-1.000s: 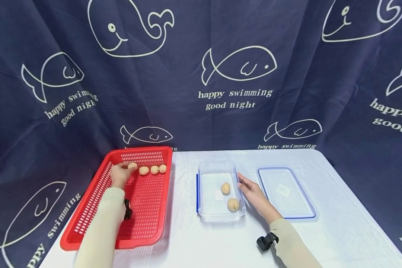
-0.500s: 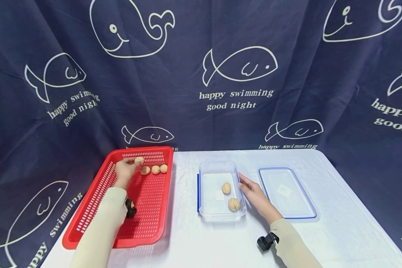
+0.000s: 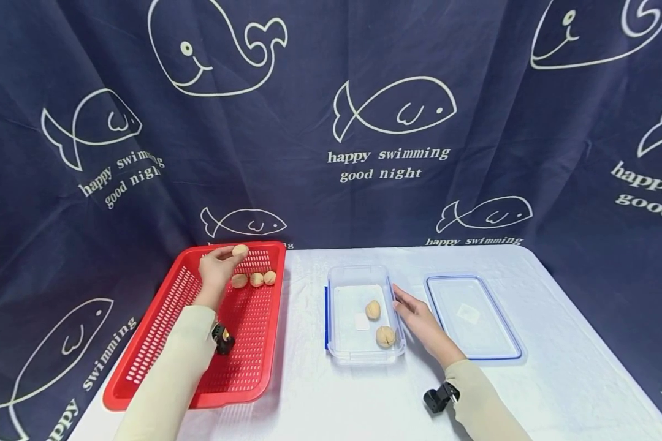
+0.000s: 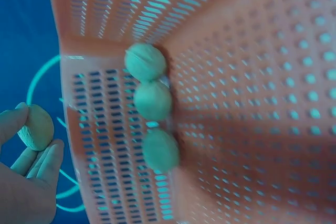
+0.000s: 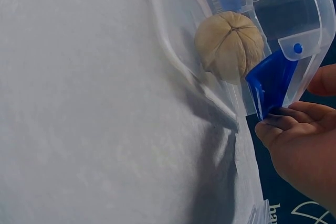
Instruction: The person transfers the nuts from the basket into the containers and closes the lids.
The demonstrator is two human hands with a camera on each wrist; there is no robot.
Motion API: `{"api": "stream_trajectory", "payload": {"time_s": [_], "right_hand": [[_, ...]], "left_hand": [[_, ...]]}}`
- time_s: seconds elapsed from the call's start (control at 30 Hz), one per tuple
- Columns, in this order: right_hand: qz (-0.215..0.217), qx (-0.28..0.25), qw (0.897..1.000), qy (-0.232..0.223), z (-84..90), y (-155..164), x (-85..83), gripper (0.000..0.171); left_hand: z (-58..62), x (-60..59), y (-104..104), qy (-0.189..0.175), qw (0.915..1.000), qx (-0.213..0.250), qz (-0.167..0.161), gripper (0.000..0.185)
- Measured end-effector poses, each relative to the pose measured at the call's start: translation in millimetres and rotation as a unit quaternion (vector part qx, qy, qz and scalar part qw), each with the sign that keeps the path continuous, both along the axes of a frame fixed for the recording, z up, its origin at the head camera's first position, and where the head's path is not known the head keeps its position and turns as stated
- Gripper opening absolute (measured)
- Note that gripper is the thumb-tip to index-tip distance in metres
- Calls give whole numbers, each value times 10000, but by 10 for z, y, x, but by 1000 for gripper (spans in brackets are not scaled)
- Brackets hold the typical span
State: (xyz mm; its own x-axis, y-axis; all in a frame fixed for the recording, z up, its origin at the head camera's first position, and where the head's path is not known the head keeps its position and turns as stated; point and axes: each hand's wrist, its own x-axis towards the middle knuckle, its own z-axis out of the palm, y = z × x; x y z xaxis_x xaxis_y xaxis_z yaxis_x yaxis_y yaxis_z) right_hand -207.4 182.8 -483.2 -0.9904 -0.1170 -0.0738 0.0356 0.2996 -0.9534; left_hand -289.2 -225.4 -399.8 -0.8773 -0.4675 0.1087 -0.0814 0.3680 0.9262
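Observation:
My left hand (image 3: 216, 269) pinches a walnut (image 3: 239, 250) between thumb and fingers, raised at the far rim of the red basket (image 3: 278, 306). In the left wrist view the same walnut (image 4: 38, 128) sits at the fingertips, beyond the rim. Three more walnuts (image 3: 256, 279) lie in a row along the basket's far end. My right hand (image 3: 419, 315) rests against the right side of a clear plastic food container (image 3: 358, 355), fingers fairly straight. In the right wrist view its fingertips touch the blue side clasp (image 5: 272, 82). Two walnuts (image 3: 385, 336) lie inside the container.
A clear lid with a blue seal (image 3: 471, 315) lies flat to the right of the container. A white cloth (image 3: 320, 398) covers the table. Behind it hangs a dark blue curtain (image 3: 303, 122) with fish drawings.
My left hand has lifted a walnut from the basket's far row and carried it up and rightward to the far rim. My right hand has stayed at the container.

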Motion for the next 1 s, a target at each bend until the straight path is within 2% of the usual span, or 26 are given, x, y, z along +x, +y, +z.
{"api": "stream_trajectory", "payload": {"time_s": [0.1, 0.33, 0.5, 0.63, 0.73, 0.83, 0.87, 1.0], "right_hand": [[3, -7, 10000, 12, -1, 1, 3, 52], [-17, 9, 10000, 18, -2, 3, 2, 52], [-23, 54, 10000, 17, -1, 0, 2, 52], [-12, 97, 9999, 23, 5, -6, -3, 52], [-27, 110, 9999, 24, 6, -8, -7, 52], [-30, 110, 9999, 21, 6, -11, -7, 52], [-31, 110, 9999, 16, 6, -13, -7, 52], [-11, 101, 9999, -1, 5, -16, -1, 52]], "left_hand": [[78, 20, 77, -3, 9999, 148, -51, 40], [224, 54, 271, 213, 9966, 666, -433, 41], [315, 59, 418, 425, 9937, 845, -597, 41], [375, 56, 523, 441, 9915, 974, -740, 41], [415, 61, 625, 501, 9882, 1145, -886, 41], [457, 93, 750, 682, 9838, 1298, -1030, 39], [468, 110, 791, 845, 9805, 1403, -1083, 37], [495, 153, 946, 984, 9746, 1566, -1263, 34]]}}
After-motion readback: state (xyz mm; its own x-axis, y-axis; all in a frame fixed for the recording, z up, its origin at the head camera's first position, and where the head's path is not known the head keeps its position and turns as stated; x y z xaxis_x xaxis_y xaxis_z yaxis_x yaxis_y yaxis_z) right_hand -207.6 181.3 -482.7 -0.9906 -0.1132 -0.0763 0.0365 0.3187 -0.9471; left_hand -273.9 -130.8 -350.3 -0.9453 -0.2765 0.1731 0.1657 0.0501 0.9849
